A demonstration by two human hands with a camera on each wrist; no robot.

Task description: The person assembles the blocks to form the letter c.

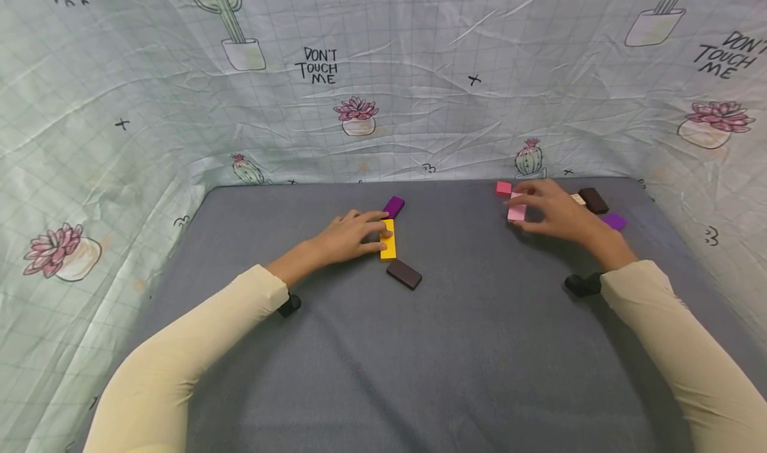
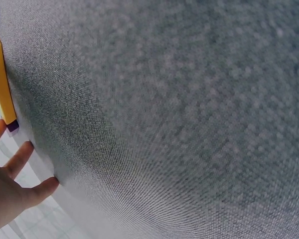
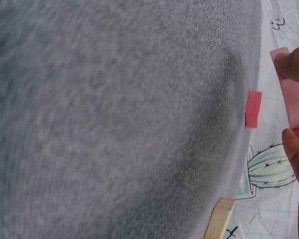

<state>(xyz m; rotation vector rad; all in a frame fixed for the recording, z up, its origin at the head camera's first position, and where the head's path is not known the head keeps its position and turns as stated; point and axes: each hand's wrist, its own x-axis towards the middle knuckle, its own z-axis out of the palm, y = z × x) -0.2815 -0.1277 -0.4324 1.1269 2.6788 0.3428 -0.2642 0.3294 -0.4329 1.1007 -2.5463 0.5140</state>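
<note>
My left hand (image 1: 353,236) reaches in from the left and pinches a yellow block (image 1: 388,252), thumb and finger at its sides. A purple block (image 1: 394,207) lies just beyond the yellow one, and a dark brown block (image 1: 404,274) lies nearer. In the left wrist view the yellow block (image 2: 4,94) shows at the left edge, past spread fingers. With thumb and fingers, my right hand (image 1: 554,213) grips a pink block (image 1: 516,212). The pink block (image 3: 290,97) appears in the right wrist view too. A red block (image 1: 503,188) sits close behind it.
Right of the right hand are a pale wooden block (image 1: 578,199), a second dark brown block (image 1: 593,200) and another purple block (image 1: 614,222), partly hidden by the wrist. Grey cloth (image 1: 383,373) covers the table. A printed curtain (image 1: 419,106) hangs behind and at both sides.
</note>
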